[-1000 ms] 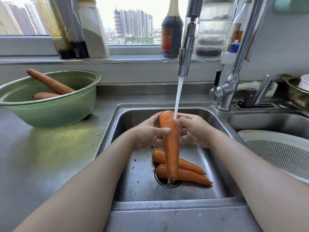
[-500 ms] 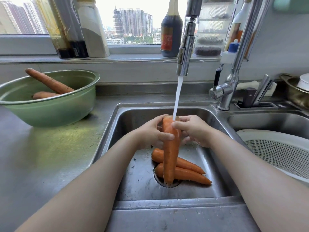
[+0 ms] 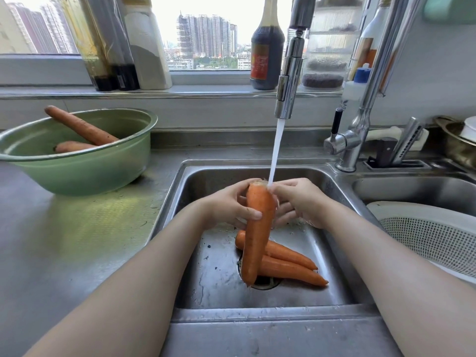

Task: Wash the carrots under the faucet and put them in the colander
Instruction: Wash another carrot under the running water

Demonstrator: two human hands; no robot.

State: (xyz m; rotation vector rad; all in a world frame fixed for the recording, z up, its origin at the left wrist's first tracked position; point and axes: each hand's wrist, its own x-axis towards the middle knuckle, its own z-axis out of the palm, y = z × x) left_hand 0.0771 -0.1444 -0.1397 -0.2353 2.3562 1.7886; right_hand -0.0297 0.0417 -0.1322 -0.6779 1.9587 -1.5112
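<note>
Dark sauce bottle (image 3: pixel 266 55) on the windowsill (image 3: pixel 206 92); green bowl (image 3: pixel 85 171) on the counter (image 3: pixel 64 240)

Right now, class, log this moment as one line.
step: rinsing | left hand, right hand: hold carrot under faucet | sink carrots: two | bowl carrots: two

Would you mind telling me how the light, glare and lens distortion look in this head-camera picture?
Head view: daylight comes through the window, where the sky is blown out white; the green bowl casts a green glow on the counter; the wide lens makes the left sill containers lean outward and stretches the forearms; the held carrot is sharp.
</note>
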